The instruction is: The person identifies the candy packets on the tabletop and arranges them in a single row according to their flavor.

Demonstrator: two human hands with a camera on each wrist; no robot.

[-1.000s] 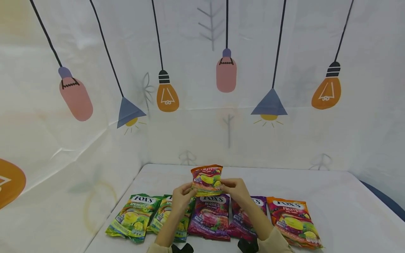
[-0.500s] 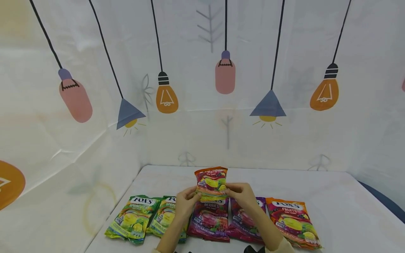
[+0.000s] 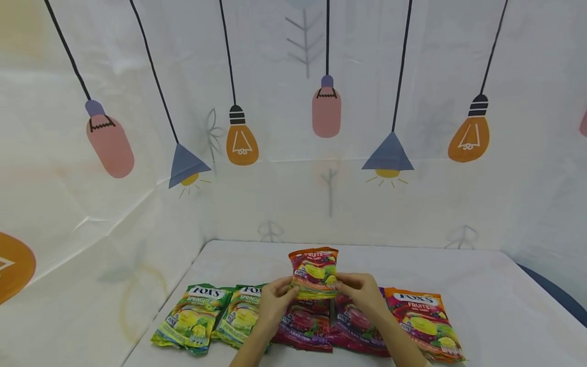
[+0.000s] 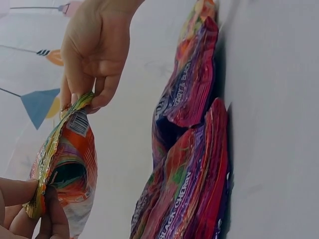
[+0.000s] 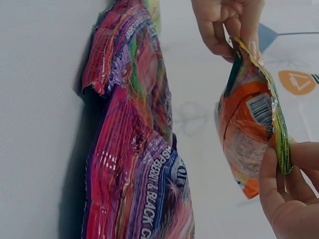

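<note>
A small orange-and-red Fox's Fruits candy bag is held up above the table by both hands. My left hand pinches its lower left corner between thumb and fingers. On the opposite corner, my right hand has the same thumb-and-finger pinch. Both wrist views show the bag's back, with a barcode, and its crimped edge between the hands. Behind and below the hands lie two purple Fox's Berries bags, the left one and the right one, each partly covered by the hands or the held bag.
Two green Fox's Spring Tea bags, one at the far left and one beside it, lie on the white table. Another Fox's Fruits bag ends the row at right. A printed white curtain hangs behind.
Both hands have carried the held candy bag a little to the right and slightly down in the head view. Their pinch on it has stayed the same. The bags in the row lie still.
</note>
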